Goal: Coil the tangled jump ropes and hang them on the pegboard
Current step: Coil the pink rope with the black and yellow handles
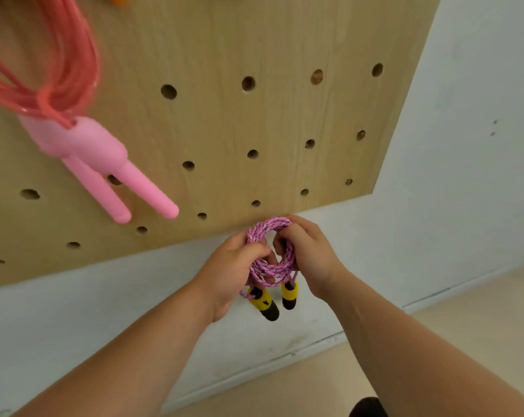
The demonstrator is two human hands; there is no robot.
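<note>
Reaching up from the bottom of the frame, two bare forearms are meeting just below centre, where the left hand (227, 272) and the right hand (312, 257) are both curling their fingers tightly around a small coil of pink braided jump rope (272, 269), its two yellow-and-black handles (265, 303) dangling beneath the hands. Behind the coil, the lower edge of a wooden pegboard (224, 130) is filling the upper frame against a white wall (465, 145). At the upper left, a coiled pink plastic jump rope (71, 73) is hanging against the board, its two pink handles (146, 189) pointing down and to the right.
</note>
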